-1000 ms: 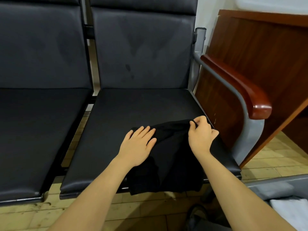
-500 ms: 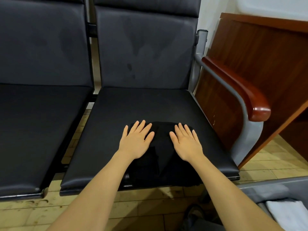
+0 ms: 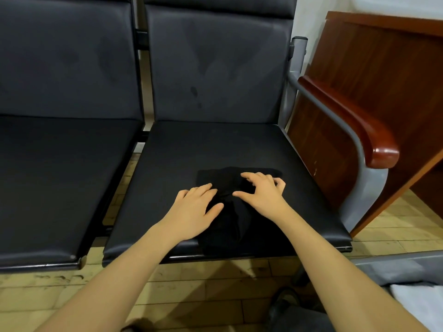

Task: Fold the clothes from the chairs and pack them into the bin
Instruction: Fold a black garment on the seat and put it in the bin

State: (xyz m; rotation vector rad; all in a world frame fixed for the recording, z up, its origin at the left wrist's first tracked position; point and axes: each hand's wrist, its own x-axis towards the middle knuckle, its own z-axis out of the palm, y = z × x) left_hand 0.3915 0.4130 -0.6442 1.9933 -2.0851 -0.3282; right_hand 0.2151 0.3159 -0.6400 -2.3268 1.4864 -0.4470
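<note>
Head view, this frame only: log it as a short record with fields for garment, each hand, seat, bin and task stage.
garment: black cloth, partly folded, lying on the front of the right seat
left hand: fingers flat, resting on the cloth's left edge
right hand: fingers arched, tips on the cloth, no clear pinch
left seat: holds no clothes in view
bin: grey, lower right, white fabric inside
stage: folding, cloth not yet packed

Illumination is moderate and even, from overhead. A glare spot shows on the armrest (image 3: 383,153) end. The black cloth (image 3: 230,212) merges with the dark seat (image 3: 191,149); its folds are barely resolvable. Soft shadows fall on the floor (image 3: 191,283). Wide-angle distortion bends the frame edges.
</note>
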